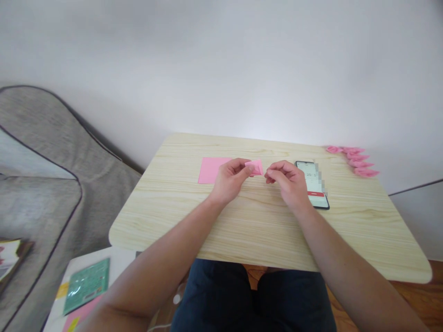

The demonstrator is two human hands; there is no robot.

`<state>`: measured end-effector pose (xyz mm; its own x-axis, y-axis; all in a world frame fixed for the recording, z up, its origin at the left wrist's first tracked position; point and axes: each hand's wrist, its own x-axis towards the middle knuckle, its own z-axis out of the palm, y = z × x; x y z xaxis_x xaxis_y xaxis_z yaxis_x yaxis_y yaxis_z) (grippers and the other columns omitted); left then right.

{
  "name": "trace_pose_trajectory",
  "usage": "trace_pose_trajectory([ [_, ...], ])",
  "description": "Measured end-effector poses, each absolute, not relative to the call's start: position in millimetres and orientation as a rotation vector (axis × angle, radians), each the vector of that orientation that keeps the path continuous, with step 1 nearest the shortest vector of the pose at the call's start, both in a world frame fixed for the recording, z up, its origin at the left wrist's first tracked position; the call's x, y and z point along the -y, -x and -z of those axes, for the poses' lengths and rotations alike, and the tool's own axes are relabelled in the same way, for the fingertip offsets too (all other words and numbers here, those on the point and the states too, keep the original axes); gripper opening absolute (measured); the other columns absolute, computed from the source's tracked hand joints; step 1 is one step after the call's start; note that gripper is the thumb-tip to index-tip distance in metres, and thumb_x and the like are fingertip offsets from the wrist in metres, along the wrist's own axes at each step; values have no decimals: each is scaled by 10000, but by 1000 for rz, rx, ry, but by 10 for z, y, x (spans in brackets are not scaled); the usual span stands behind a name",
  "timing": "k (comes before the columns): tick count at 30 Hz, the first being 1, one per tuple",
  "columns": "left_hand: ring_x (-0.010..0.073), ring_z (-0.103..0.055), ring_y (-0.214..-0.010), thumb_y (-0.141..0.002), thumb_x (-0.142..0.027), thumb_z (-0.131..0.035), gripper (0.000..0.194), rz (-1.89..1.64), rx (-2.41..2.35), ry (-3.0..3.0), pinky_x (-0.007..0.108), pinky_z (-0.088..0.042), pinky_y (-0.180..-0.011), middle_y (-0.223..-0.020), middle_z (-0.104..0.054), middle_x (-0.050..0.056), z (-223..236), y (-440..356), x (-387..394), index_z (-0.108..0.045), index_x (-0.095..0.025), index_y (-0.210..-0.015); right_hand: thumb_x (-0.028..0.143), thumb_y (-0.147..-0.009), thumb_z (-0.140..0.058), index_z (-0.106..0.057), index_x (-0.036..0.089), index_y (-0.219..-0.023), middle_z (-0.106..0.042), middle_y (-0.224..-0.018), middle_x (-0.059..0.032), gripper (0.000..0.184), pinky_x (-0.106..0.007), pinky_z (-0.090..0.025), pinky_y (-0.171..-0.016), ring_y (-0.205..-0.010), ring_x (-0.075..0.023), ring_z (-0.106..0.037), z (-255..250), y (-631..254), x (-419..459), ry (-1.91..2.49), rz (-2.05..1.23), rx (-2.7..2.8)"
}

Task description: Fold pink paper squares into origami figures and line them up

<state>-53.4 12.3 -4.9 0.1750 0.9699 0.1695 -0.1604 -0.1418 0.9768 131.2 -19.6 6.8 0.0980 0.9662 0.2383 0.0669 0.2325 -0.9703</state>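
My left hand (231, 179) pinches a small folded piece of pink paper (256, 167) between thumb and fingers, above the middle of the table. Creases and layered edges show on the paper; its lower left part is hidden by the thumb. Just to the right, my right hand (286, 179) is curled with the thumb against the fingers, a small gap away from the paper. Nothing shows between those fingertips. A flat pink paper sheet (208, 170) lies on the table, partly behind my left hand.
The pale wooden table (242, 226) stands against a white wall. Beside my right hand lies a phone (316, 199) with its screen lit. Several folded pink paper pieces (360, 157) line the back right edge. A green packet (87, 285) sits on a lower white surface, near a grey sofa (100, 193).
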Motion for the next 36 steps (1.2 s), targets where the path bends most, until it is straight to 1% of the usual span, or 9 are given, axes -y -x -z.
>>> trace_pose_trajectory([
  [2, 147, -666, -776, -821, -436, -816, 311, -1216, -859, -1285, 278, -533, -752, -852, -757, 39, 37, 527, -112, -777, -154, -947, 291, -830, -766, -703, 227, -858, -694, -734, 14, 95, -319, -526, -660, -654, -152, -647, -73, -1304, 194, 1096, -955, 1276],
  [5, 149, -670, -793, -815, -446, -816, 336, -1158, -813, -1281, 281, -543, -766, -876, -758, 49, 21, 523, -100, -777, -141, -950, 275, -797, -800, -688, 227, -944, -709, -770, 22, 190, -307, -535, -688, -691, -145, -660, -70, -1296, 200, 1053, -1042, 1279],
  [8, 151, -675, -804, -813, -448, -816, 338, -1121, -776, -1287, 289, -559, -778, -897, -763, 53, 1, 526, -90, -787, -148, -967, 252, -790, -802, -679, 235, -1028, -717, -785, 30, 269, -294, -521, -689, -711, -141, -667, -62, -1303, 207, 1039, -1125, 1291],
  [14, 108, -637, -731, -821, -413, -821, 335, -1107, -730, -1276, 243, -533, -689, -845, -738, 27, -36, 527, -74, -790, -158, -1036, 249, -817, -770, -642, 251, -1137, -718, -756, 39, 345, -318, -526, -713, -700, -154, -670, -61, -1328, 213, 1017, -1221, 1344],
  [18, 92, -620, -673, -814, -407, -832, 351, -1107, -725, -1256, 230, -517, -631, -788, -711, 9, -21, 521, -78, -772, -161, -1057, 222, -788, -769, -622, 258, -1198, -728, -759, 39, 437, -324, -537, -707, -700, -164, -684, -60, -1328, 216, 1046, -1218, 1370],
  [21, 91, -627, -660, -817, -388, -831, 352, -1108, -718, -1268, 226, -518, -615, -783, -715, 10, -4, 519, -84, -759, -159, -1075, 221, -760, -780, -613, 260, -1212, -733, -758, 41, 483, -315, -532, -677, -691, -163, -683, -60, -1320, 218, 1069, -1201, 1384],
  [24, 89, -638, -665, -826, -349, -823, 332, -1107, -705, -1276, 221, -527, -615, -794, -716, 10, -3, 518, -80, -752, -155, -1086, 229, -760, -782, -609, 261, -1201, -736, -745, 41, 475, -307, -525, -651, -680, -162, -683, -64, -1309, 218, 1091, -1188, 1376],
  [29, 89, -638, -660, -824, -307, -816, 310, -1105, -717, -1277, 222, -541, -623, -768, -683, -3, -25, 516, -69, -742, -151, -1081, 268, -771, -807, -608, 268, -1185, -751, -773, 30, 460, -316, -541, -665, -691, -170, -702, -73, -1302, 220, 1089, -1214, 1357],
  [36, 76, -601, -620, -826, -304, -812, 282, -1118, -721, -1283, 215, -522, -603, -735, -659, -14, -15, 525, -75, -742, -158, -1057, 235, -726, -822, -597, 276, -1171, -733, -777, 41, 500, -308, -534, -654, -713, -172, -706, -77, -1302, 231, 1056, -1239, 1374],
])
